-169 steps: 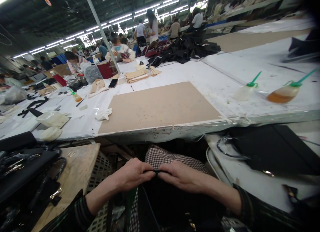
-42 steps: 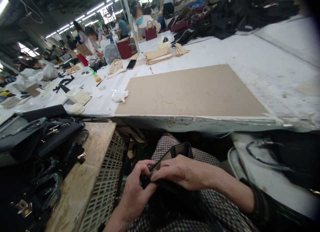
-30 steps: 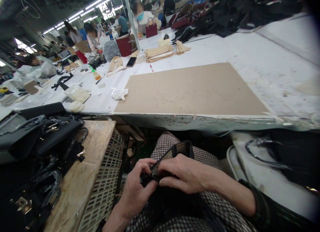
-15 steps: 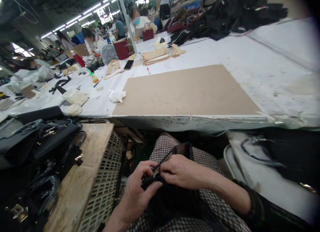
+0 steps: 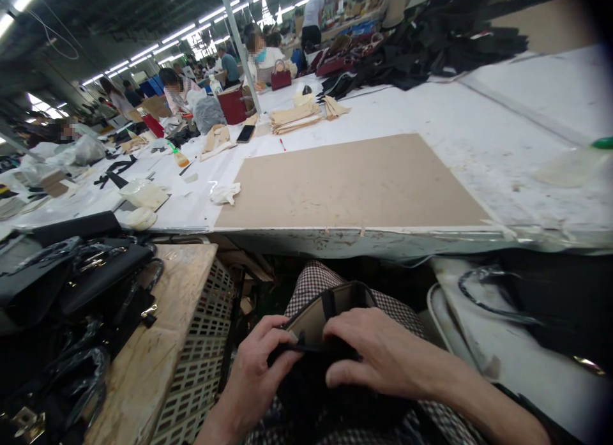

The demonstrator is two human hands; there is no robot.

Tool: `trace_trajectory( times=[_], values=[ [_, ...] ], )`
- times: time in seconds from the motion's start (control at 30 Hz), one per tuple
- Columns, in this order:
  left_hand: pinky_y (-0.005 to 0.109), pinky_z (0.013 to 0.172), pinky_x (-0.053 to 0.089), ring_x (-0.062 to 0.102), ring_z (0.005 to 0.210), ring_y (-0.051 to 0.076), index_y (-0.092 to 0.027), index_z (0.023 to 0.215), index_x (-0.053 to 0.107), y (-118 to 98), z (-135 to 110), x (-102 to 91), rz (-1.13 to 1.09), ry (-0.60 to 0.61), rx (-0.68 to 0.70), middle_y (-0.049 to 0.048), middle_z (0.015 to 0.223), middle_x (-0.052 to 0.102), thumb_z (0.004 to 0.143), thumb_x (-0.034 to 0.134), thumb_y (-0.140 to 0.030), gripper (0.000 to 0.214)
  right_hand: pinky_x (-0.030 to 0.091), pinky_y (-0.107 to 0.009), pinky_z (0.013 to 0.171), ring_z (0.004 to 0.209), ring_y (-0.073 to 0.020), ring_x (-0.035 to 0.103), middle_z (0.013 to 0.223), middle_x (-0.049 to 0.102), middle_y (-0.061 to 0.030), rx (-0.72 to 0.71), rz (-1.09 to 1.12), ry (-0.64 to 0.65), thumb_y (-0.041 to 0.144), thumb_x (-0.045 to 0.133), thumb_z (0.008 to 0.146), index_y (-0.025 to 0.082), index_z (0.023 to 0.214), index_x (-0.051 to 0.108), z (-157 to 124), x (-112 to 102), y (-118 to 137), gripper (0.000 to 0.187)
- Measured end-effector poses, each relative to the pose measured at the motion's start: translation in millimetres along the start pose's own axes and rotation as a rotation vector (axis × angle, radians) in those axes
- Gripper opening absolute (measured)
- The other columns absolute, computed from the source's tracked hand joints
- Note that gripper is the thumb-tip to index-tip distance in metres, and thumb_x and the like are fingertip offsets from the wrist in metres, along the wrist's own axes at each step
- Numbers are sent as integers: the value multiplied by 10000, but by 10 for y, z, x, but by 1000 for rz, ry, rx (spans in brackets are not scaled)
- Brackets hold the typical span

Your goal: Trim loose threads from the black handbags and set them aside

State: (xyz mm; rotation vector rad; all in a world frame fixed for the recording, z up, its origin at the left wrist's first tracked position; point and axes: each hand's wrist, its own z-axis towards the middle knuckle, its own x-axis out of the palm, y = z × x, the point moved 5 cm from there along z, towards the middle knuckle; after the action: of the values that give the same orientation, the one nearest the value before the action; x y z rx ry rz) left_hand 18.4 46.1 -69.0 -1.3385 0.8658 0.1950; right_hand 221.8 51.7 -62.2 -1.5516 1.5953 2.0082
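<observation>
A white-covered table (image 5: 383, 119) fills most of the view, its far reaches blurring into a crowded workroom. On its near edge lies a large tan sheet (image 5: 345, 186). At the left, dark bags (image 5: 103, 276) pile up beside and on a stained board (image 5: 158, 317), which rests over a slatted crate (image 5: 201, 343); the frame cuts the pile off, and its blacks merge so that single bags are hard to separate. At the right, another dark bag (image 5: 575, 304) sits on a pale surface (image 5: 527, 368), also cropped by the frame.

Checked cloth (image 5: 316, 279) covers the person's lap, and on it, below the table edge, rests the black bag (image 5: 313, 317), its mouth open towards the camera to show a light lining. Its lower body sinks into shadow. The right hand (image 5: 373, 349) is at the mouth with thumb and fingers spread apart; its fingertips seem to reach just inside, though contact is unclear. The left hand (image 5: 261, 359) pinches the rim between thumb and fingers.

A pale bottle (image 5: 565, 167) with a green cap is cut by the right edge. Farther off lie a phone (image 5: 246, 134) and a small red pen (image 5: 282, 145).
</observation>
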Motion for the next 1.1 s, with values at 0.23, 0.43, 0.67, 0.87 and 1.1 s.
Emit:
trace_trajectory(
  times=[0.23, 0.43, 0.67, 0.87, 1.1],
  values=[
    [284, 939, 453, 600, 1074, 177, -215, 907, 644, -52, -17, 51, -43, -91, -31, 53, 1183, 600, 953, 543, -277, 127, 425, -309, 732, 818, -214, 625, 855, 683, -17, 55, -32, -152, 274, 581, 964, 213, 878, 654, -46, -20, -310, 129],
    [268, 933, 453, 593, 1057, 164, -232, 978, 627, -64, -17, 95, -76, -85, -36, 29, 1104, 621, 945, 562, -279, 87, 440, -265, 707, 806, -190, 621, 867, 675, -9, 79, 43, -178, 275, 623, 944, 207, 858, 662, 77, -103, -386, 116],
    [275, 947, 458, 596, 1078, 169, -243, 1012, 652, -84, 40, 100, -9, -49, -22, 43, 1156, 603, 949, 545, -272, 128, 438, -263, 706, 801, -184, 611, 848, 660, 1, 60, 79, -195, 273, 623, 946, 214, 846, 661, 8, -85, -375, 122],
    [282, 890, 466, 626, 1022, 189, -195, 808, 615, -148, 40, 124, -26, -125, -24, 63, 1129, 640, 919, 575, -271, 140, 448, -291, 784, 903, -193, 582, 929, 628, -6, 102, 102, -321, 248, 635, 935, 227, 869, 663, 31, -85, -430, 75],
    [274, 775, 461, 643, 865, 198, -191, 724, 586, -79, 8, 193, -149, -231, -216, 55, 1013, 694, 889, 605, -403, 269, 380, -374, 1004, 1142, -241, 552, 1202, 647, -27, 2, 153, -338, 211, 715, 847, 213, 773, 688, 268, -148, -497, 79]
  ],
)
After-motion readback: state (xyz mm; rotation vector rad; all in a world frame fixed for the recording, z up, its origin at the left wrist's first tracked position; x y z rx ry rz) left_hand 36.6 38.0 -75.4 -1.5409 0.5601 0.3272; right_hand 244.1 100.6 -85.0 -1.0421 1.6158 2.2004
